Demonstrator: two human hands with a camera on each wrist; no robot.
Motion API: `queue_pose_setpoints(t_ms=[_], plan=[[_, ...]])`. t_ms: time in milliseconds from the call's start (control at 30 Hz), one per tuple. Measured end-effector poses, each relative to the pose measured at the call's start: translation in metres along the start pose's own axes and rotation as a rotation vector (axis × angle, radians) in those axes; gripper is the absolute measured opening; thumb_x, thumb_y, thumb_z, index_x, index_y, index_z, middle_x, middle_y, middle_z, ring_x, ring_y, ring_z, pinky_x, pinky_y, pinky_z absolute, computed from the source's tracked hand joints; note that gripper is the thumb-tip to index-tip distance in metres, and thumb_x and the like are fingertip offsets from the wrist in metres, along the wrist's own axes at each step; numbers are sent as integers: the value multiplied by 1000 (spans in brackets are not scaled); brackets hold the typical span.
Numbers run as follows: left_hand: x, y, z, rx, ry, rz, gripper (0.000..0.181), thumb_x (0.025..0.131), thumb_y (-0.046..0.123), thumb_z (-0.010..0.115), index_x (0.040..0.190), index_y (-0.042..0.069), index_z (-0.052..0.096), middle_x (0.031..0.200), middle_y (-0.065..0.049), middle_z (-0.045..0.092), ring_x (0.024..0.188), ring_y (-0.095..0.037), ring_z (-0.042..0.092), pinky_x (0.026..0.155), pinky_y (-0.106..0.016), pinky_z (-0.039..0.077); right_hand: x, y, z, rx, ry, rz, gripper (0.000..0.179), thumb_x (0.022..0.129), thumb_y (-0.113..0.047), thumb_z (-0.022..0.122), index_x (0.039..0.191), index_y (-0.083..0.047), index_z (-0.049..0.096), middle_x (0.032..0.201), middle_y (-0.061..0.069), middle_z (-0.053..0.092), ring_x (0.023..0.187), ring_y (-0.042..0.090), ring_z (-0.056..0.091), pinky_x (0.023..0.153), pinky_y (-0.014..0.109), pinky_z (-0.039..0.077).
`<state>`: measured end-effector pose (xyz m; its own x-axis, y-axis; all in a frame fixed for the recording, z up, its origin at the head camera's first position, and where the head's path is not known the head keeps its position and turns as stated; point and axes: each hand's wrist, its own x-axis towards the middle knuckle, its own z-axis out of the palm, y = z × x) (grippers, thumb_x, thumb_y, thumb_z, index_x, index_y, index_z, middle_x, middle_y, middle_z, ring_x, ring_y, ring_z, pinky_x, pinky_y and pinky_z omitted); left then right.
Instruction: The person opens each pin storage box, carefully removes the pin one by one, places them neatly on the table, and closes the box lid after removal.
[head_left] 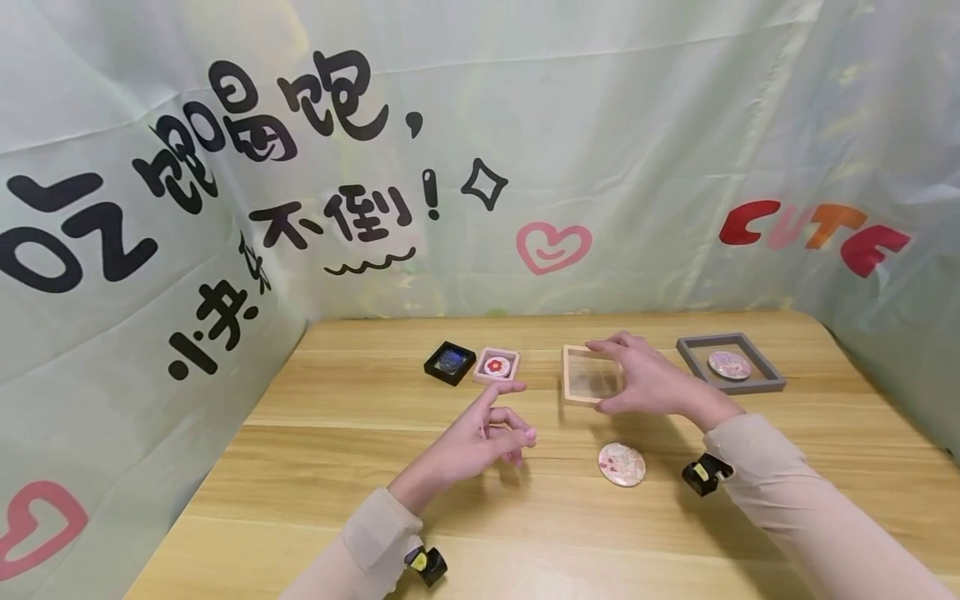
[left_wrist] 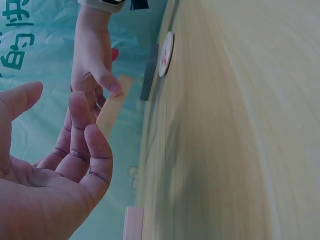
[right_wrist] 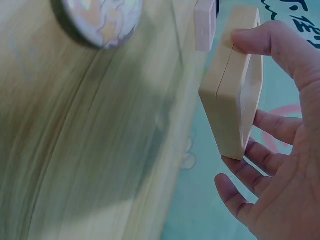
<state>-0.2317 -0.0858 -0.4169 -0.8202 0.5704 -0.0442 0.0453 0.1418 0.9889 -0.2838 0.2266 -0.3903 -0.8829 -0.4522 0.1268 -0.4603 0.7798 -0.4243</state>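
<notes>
My right hand (head_left: pixel 651 382) holds a square, beige-rimmed display frame (head_left: pixel 567 375) with a clear middle, above the table. In the right wrist view, the thumb presses one edge of this frame (right_wrist: pixel 225 95) and the fingertips reach the opposite edge; a thin seam runs along its side. My left hand (head_left: pixel 476 442) hovers left of the frame, its fingers loosely bent around nothing. On the table below the right hand lies a round badge (head_left: pixel 621 464) with a pale pink printed picture.
At the back stand a small black frame (head_left: pixel 450 363) with a dark blue piece inside and a small pink frame (head_left: pixel 477 376) with a red-flower badge. A larger grey frame (head_left: pixel 765 386) with a round badge (head_left: pixel 730 365) lies back right. A printed curtain (head_left: pixel 637 167) borders the wooden table (head_left: pixel 315 467).
</notes>
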Motion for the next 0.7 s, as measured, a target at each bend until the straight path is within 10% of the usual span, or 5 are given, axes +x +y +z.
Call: queue_pose_setpoints(t_ms=[700], plan=[[-2, -1, -2, -17, -4, -1, 67, 103, 17, 73, 160, 25, 38, 110, -7, 74, 82, -23, 72, 84, -35, 64, 9, 29, -4, -89, -63, 76, 102, 73, -30, 95, 157, 4, 47, 148, 38, 53, 130, 60, 55, 103, 72, 51]])
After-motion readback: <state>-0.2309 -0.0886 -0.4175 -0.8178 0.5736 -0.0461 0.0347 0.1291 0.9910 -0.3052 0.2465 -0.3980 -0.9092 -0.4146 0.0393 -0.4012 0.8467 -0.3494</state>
